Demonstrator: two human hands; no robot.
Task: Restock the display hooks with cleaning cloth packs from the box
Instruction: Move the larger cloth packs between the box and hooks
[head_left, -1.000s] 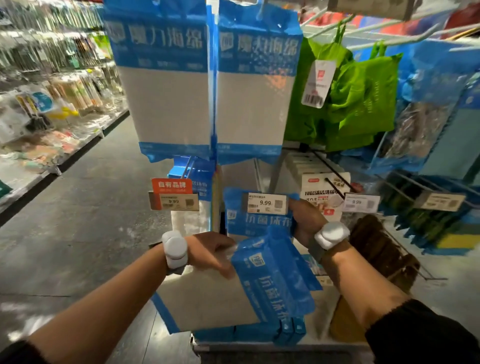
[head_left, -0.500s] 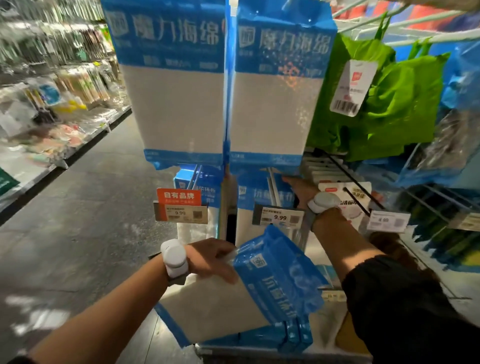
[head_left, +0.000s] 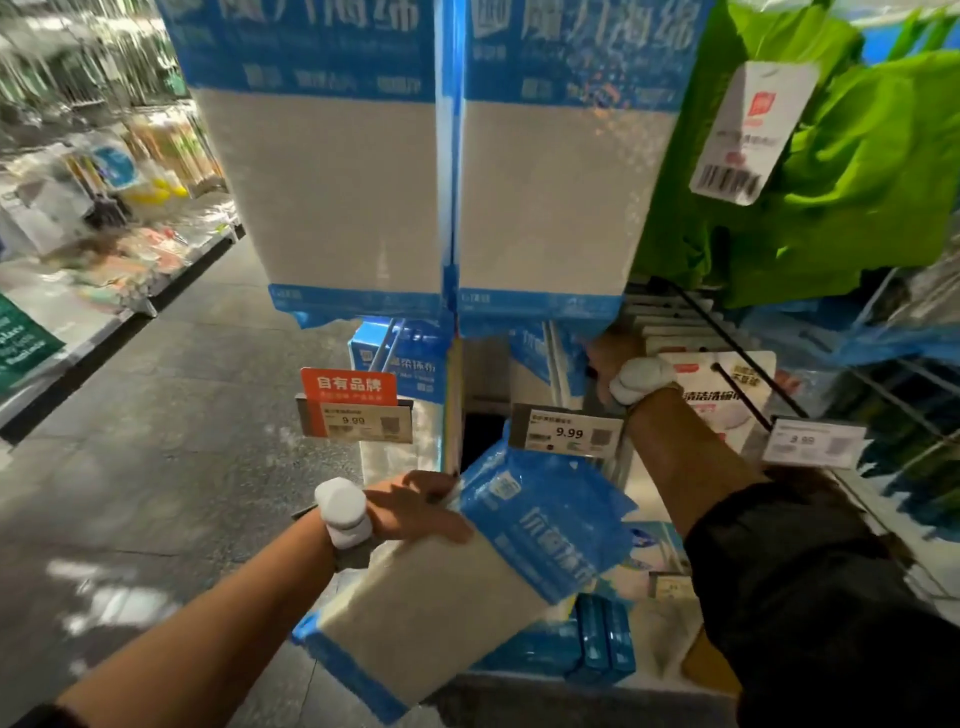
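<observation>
While our left hand (head_left: 415, 506) grips the cloth pack (head_left: 467, 592) by its edge, the pack tilts just below the price tag (head_left: 569, 432), long axis running lower left to upper right, blue header uppermost. Our right hand (head_left: 605, 352) reaches behind the hanging sponge packs (head_left: 556, 208), fingers hidden, so we cannot tell its grip.

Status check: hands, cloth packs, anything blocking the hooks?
Left hand grips blue-and-white cloth packs. Right hand reaches in past white 9.99 price tag, fingers hidden. Large blue-and-white sponge packs overhang it.
</observation>
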